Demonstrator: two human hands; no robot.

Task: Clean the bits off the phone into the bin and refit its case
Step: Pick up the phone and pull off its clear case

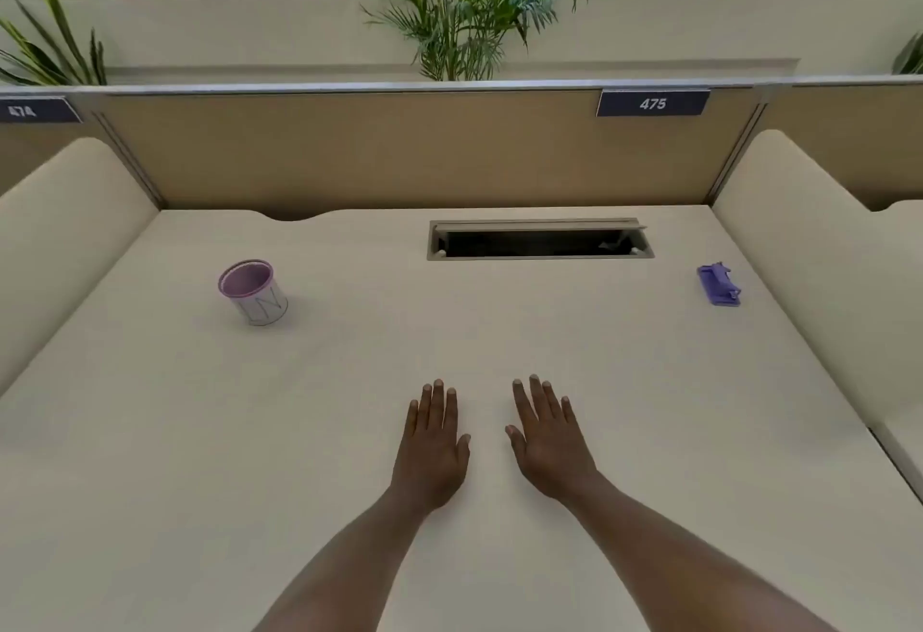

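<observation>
My left hand and my right hand lie flat, palms down, side by side on the cream desk, near its middle. Both hold nothing and their fingers are stretched out. A small round bin with a pink rim and inside stands upright at the far left of the desk, well away from my left hand. A small purple object lies at the far right, near the side panel. No phone and no case show in the view.
An open cable slot is set into the desk at the back, right of centre. Padded partitions wall the desk on the left and right. A back panel carries a sign reading 475. Plants stand behind it.
</observation>
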